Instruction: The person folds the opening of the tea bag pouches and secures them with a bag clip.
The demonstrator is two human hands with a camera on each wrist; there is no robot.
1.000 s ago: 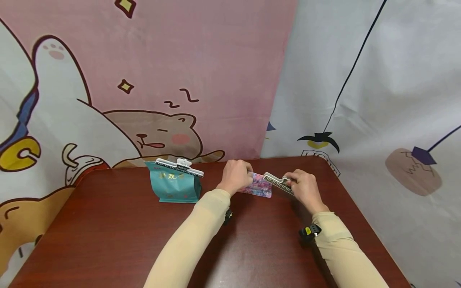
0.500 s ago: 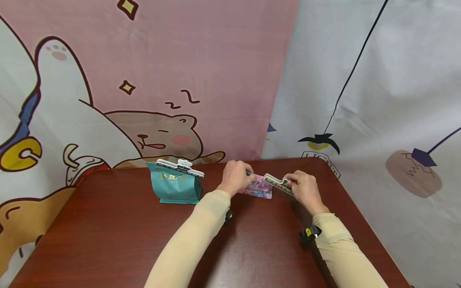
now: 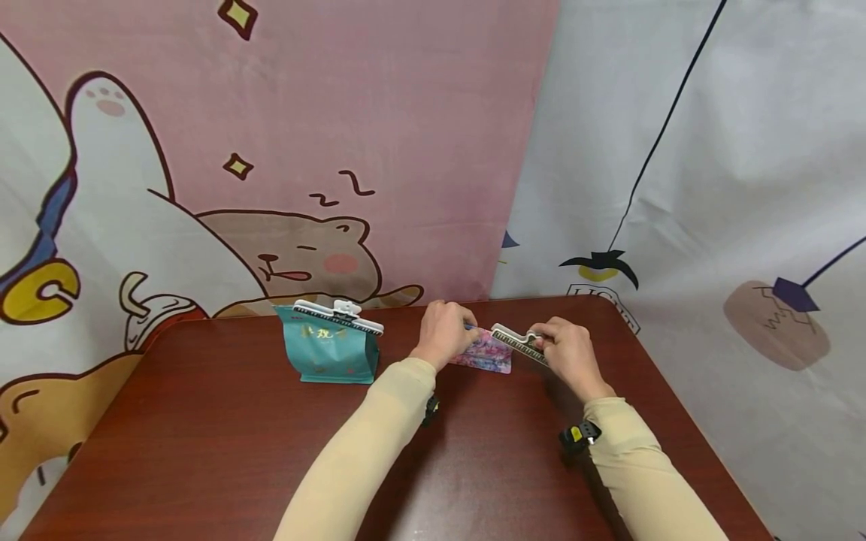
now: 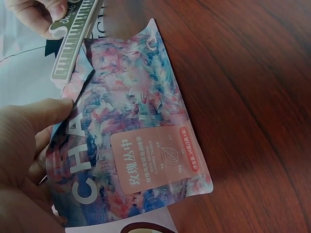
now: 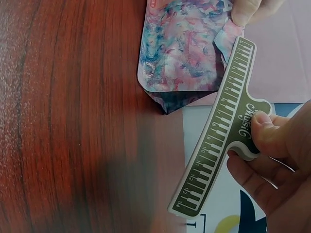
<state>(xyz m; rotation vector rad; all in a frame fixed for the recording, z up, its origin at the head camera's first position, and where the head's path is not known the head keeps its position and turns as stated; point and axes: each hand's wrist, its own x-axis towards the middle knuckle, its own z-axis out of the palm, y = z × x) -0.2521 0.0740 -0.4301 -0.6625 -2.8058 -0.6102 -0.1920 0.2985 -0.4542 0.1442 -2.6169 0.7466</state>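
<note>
A pink and blue patterned pouch (image 3: 485,353) stands on the dark red table (image 3: 203,451). My left hand (image 3: 443,330) grips its top edge, with the thumb (image 4: 34,121) on the pouch (image 4: 136,141). My right hand (image 3: 567,352) pinches the handle of a long olive clip (image 3: 517,343) printed with piano keys. The clip (image 5: 226,131) lies slanted, and its far end meets the pouch's (image 5: 182,48) upper corner. In the left wrist view the clip (image 4: 75,43) overlaps that corner.
A teal pouch (image 3: 329,353) stands at the table's back left, closed by a white piano-key clip (image 3: 336,314). Printed cloth backdrops hang behind the table. The table's right edge runs near my right forearm.
My right hand has brought the olive clip slightly left, closer to the pouch's corner. My left hand and the pouch have stayed put.
</note>
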